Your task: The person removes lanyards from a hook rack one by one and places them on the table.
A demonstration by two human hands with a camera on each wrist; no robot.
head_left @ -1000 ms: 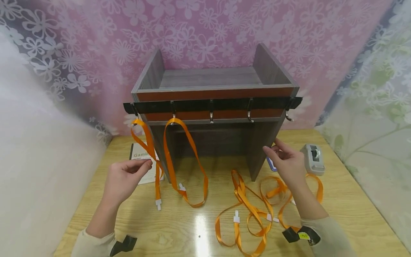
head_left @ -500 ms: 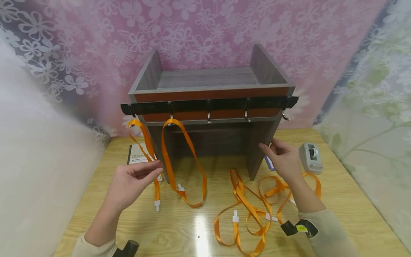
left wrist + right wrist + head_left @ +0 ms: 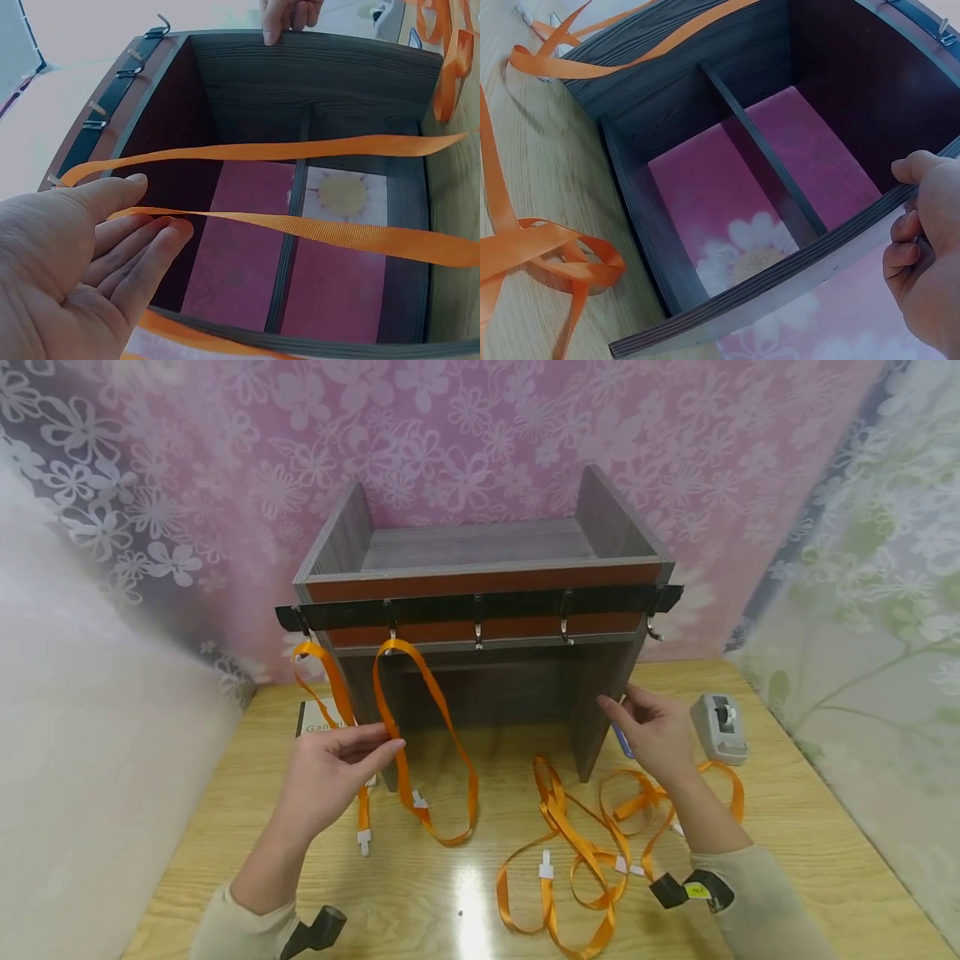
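Observation:
Two orange lanyards hang from the left hooks of a black hook rail (image 3: 517, 605) on a grey wooden shelf (image 3: 480, 568). My left hand (image 3: 326, 772) is at the left strand of the second lanyard (image 3: 450, 718). In the left wrist view, that strand passes between the thumb and the fingers (image 3: 161, 247), which stay apart. The first lanyard (image 3: 363, 814) hangs partly behind this hand. My right hand (image 3: 656, 735) holds the front edge of the shelf's right side panel (image 3: 780, 262), thumb on one side, curled fingers on the other.
Several more orange lanyards (image 3: 581, 839) with white clips lie tangled on the wooden table (image 3: 420, 910) at front right. A grey tape dispenser (image 3: 720, 728) stands at right. A booklet (image 3: 318, 714) lies behind the left lanyards. Bare hooks (image 3: 478, 635) line the rail's middle and right.
My left hand has moved right, from beside the first lanyard to the second one's left strand. My right hand stays at the side panel. The head view has shifted slightly.

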